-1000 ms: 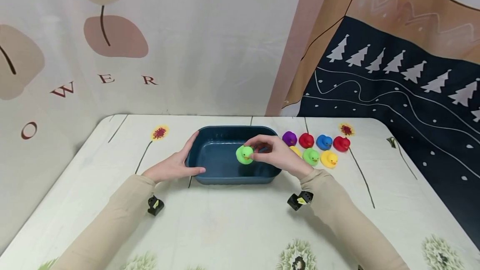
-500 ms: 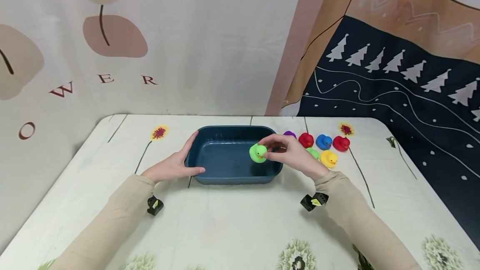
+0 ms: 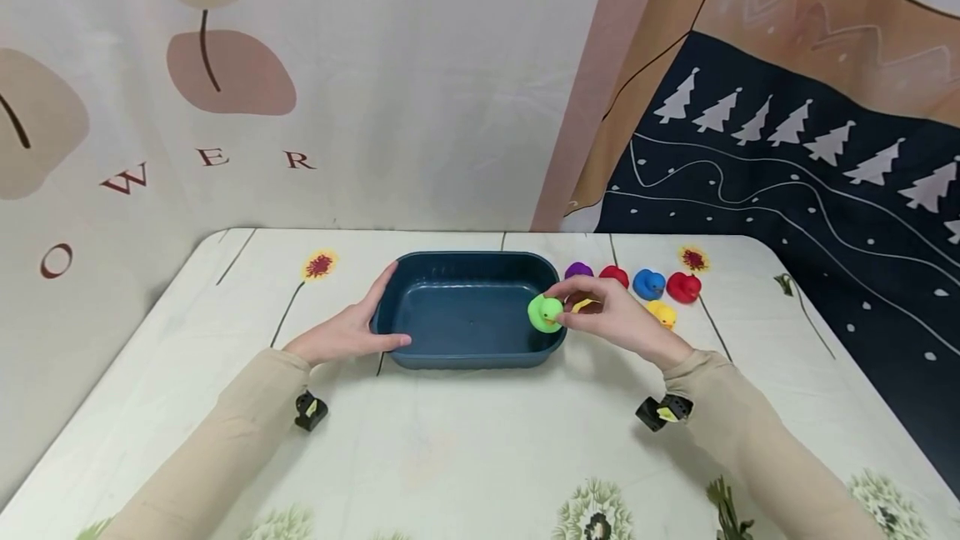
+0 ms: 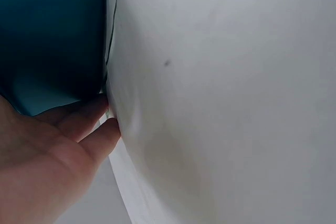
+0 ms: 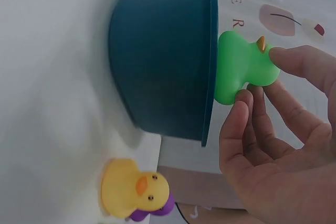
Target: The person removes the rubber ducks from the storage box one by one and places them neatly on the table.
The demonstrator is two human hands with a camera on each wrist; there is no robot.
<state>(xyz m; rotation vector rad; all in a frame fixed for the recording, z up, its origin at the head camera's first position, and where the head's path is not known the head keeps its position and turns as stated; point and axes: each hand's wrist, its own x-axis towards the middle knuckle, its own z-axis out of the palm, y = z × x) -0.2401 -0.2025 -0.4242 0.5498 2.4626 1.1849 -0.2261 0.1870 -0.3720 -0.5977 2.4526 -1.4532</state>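
My right hand (image 3: pixel 618 317) pinches a light green rubber duck (image 3: pixel 540 315) by its head, between thumb and fingertips. The duck is above the right end of a dark blue rectangular basin (image 3: pixel 472 362); in the right wrist view the green duck (image 5: pixel 233 66) appears just past the basin's rim. Against the basin's left end rests my left hand (image 3: pixel 347 330), its fingers straight along the side and the thumb reaching to the front rim. In the left wrist view those fingers (image 4: pixel 97 137) lie beside the blue wall (image 4: pixel 52 40).
Right of the basin sit several rubber ducks: purple (image 3: pixel 578 270), red (image 3: pixel 614 275), blue (image 3: pixel 648 284), another red (image 3: pixel 683 287) and yellow (image 3: pixel 663 313). My right hand partly covers this group. A yellow duck (image 5: pixel 123 187) stands close by the basin. A patterned cloth (image 3: pixel 420 90) hangs behind the table.
My right hand has carried the green duck rightward, from over the basin's middle right to its right rim. The left hand and basin stay in place.
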